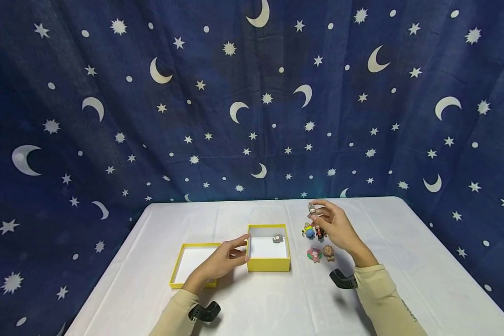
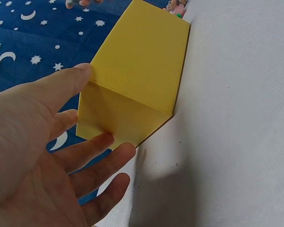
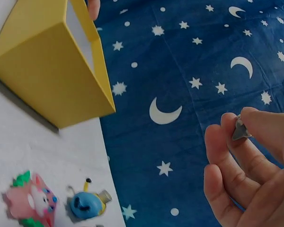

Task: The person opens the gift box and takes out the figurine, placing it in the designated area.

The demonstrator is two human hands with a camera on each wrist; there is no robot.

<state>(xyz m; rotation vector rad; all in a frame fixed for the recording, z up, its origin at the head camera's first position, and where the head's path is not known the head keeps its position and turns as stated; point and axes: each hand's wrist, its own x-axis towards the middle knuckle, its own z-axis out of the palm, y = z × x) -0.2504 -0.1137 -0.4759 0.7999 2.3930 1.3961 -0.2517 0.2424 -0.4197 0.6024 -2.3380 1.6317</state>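
Observation:
My right hand is raised above the right part of the table and pinches a small grey figurine between thumb and fingertips. In the right wrist view only a bit of that figurine shows. My left hand rests its fingertips against the left side of a yellow box, fingers fairly straight. The box stands uncovered with a white inside, where another grey figurine lies toward the right. Below the right hand are a yellow-and-blue figurine and a dark-and-red one, partly hidden.
A pink figurine and a brown, lion-like figurine stand right of the box. The yellow-rimmed lid lies inside up at the left, partly behind the left hand. A star-and-moon curtain hangs behind the white table.

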